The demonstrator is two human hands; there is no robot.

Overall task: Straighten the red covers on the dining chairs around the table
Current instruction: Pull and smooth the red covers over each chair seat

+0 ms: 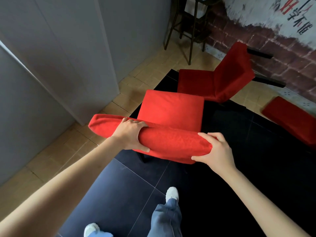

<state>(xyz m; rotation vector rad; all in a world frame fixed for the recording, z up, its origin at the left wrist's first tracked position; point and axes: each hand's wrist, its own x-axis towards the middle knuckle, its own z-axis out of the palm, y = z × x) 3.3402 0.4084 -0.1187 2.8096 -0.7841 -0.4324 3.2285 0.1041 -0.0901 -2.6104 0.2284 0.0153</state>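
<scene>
Fingers of left hand (130, 134) curled over top edge of nearest chair backrest, thumb beneath, gripping red cover (164, 142). Right hand (215, 152) clasps backrest's right end, fingers wrapped round fabric. Covered seat (171, 110) beyond backrest, over dark floor tiles. Second red-covered chair (217, 81) farther back near brick-pattern wall; third red chair (290, 118) partly visible at right edge.

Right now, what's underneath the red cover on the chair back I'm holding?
Only the red cover shows there, gripped by the left hand and right hand. The chair's frame under it is hidden; one dark leg shows below.
</scene>
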